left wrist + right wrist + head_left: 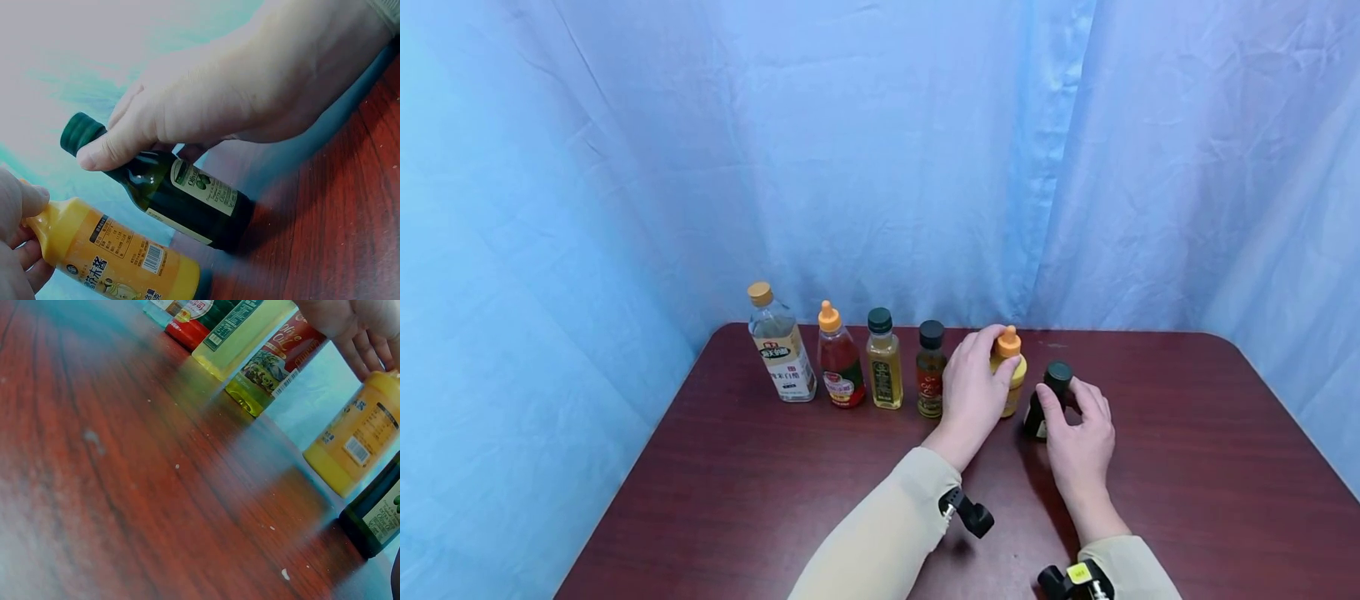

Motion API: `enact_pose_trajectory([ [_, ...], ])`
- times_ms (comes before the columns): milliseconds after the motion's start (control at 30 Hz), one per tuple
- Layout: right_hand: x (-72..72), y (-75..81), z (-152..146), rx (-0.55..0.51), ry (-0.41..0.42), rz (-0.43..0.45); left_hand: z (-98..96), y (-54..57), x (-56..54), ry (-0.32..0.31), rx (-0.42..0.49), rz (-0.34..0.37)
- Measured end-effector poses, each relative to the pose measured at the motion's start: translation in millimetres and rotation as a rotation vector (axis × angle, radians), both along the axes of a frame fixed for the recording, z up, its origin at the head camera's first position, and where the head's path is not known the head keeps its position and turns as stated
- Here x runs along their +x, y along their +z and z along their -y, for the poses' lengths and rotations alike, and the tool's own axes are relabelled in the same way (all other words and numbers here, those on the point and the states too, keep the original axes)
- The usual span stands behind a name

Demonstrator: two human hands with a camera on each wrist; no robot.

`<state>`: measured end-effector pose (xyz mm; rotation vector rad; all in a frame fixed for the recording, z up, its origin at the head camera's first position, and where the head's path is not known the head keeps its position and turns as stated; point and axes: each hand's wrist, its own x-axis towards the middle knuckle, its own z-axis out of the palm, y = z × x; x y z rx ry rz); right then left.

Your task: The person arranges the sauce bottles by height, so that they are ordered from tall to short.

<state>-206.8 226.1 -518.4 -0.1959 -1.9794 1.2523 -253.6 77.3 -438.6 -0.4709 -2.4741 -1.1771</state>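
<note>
My left hand (973, 387) holds a yellow squeeze bottle (1013, 385) with an orange nozzle cap by its upper part. In the left wrist view the fingers and thumb wrap the neck of this yellow bottle (119, 250). My right hand (1081, 442) grips a dark green olive oil bottle (1037, 415) near its neck, thumb just below the green cap (81, 132). Both bottles stand side by side, the olive oil bottle to the right and slightly nearer. The right wrist view catches the lower part of the dark bottle (378, 515) beside the yellow one (356, 440).
Left of the hands stand a small olive oil bottle with a red label (929, 375), a square yellow oil bottle (883, 367), a red squeeze bottle (841, 362) and a tall clear vinegar bottle (782, 350). The dark red table (737, 508) ends at blue curtains (865, 167).
</note>
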Motion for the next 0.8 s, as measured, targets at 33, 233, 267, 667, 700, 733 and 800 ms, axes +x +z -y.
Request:
enact_pose_trajectory([
  [33, -0.2, 0.2, 0, 0.000, -0.001, -0.003, 1.0, 0.5, 1.9, 0.004, 0.004, -0.004],
  [233, -1.2, 0.1, 0, 0.003, -0.004, -0.004, 7.4, 0.2, 11.8, 0.038, -0.007, -0.044],
  [267, -1.3, -0.3, 0, 0.004, -0.005, -0.002, 8.4, 0.0, 13.2, 0.051, -0.017, -0.056],
  [667, -3.1, -3.4, -1, 0.009, -0.005, 0.000, 11.5, -6.5, 21.9, 0.139, -0.055, -0.114],
  [700, -2.9, -3.5, -1, 0.008, -0.006, 0.001, 11.4, -7.6, 22.0, 0.140, -0.051, -0.110],
  [733, -2.8, -3.5, -1, 0.007, -0.008, 0.002, 11.2, -8.6, 22.1, 0.139, -0.048, -0.108],
  [800, -2.9, -3.4, 0, 0.006, -0.006, 0.003, 11.2, -10.1, 22.1, 0.136, -0.042, -0.108],
])
